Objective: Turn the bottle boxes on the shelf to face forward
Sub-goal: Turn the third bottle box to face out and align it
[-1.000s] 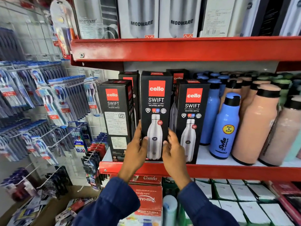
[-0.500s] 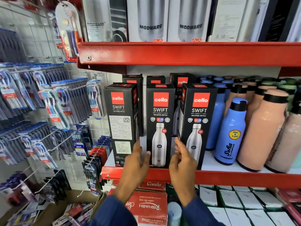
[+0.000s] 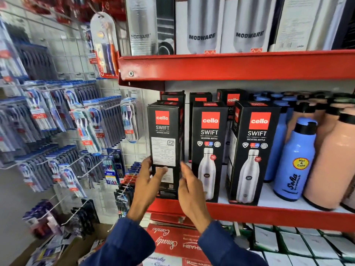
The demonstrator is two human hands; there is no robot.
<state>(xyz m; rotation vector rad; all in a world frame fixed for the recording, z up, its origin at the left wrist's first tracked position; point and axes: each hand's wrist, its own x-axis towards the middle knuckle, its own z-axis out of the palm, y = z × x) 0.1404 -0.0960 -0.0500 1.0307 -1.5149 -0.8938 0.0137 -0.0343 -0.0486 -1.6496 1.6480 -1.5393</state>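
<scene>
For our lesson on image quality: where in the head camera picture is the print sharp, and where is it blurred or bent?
Head view: the front boxes' print reads sharp; the toothbrush packs at left smear; the red shelf edge above tilts and bows from the wide lens; the right hand is softly blurred.

Head view, single: close, facing forward at red shelf [image 3: 249, 214] front; shelving fills frame above hands.
</scene>
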